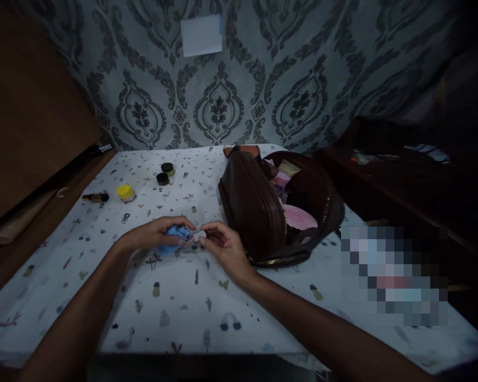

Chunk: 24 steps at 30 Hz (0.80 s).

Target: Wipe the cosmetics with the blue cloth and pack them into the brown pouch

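Your left hand (157, 229) holds a blue bundle (169, 248), right hand (225, 245) a pale piece (199, 235) — likely light, soft; pinch the edges.

This looks like a room in a home. Well beyond both hands, ornate grey wallpaper (219, 106) covers the wall, with a white sheet (201, 36) fixed to it. Beneath the hands, the worktop (239, 318) wears a white cover printed with pineapples, palms and flamingos. Personal belongings lie about: a brown zipped bag (250, 207) just beside the right hand (225, 246), and a small yellow-lidded jar (125, 192) beyond the left hand (165, 232).
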Available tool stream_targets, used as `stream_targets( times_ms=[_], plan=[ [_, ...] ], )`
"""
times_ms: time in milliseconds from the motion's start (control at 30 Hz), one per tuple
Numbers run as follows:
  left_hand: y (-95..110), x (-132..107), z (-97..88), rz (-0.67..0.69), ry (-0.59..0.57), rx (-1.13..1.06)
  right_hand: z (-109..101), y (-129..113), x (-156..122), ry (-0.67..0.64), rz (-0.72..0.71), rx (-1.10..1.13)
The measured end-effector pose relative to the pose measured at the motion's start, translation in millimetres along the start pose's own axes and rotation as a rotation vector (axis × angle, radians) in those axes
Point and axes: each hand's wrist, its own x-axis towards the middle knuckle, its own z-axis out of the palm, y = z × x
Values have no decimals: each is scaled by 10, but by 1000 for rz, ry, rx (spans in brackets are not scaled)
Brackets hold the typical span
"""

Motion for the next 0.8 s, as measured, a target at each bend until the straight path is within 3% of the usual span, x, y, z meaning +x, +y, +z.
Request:
stream_targets(
  times_ms=[233, 433, 633, 800],
  plan=[
    [2, 35, 88, -11, 69, -88, -12, 43, 19, 42, 68, 95],
    [55, 35, 176, -7, 66, -187, 10, 48, 15, -4, 186, 181],
    [43, 100, 321, 84, 349, -20, 13, 24, 2, -82, 289, 460],
    [41, 171, 408, 174, 278, 69, 11, 38, 0, -118, 345, 539]
  ],
)
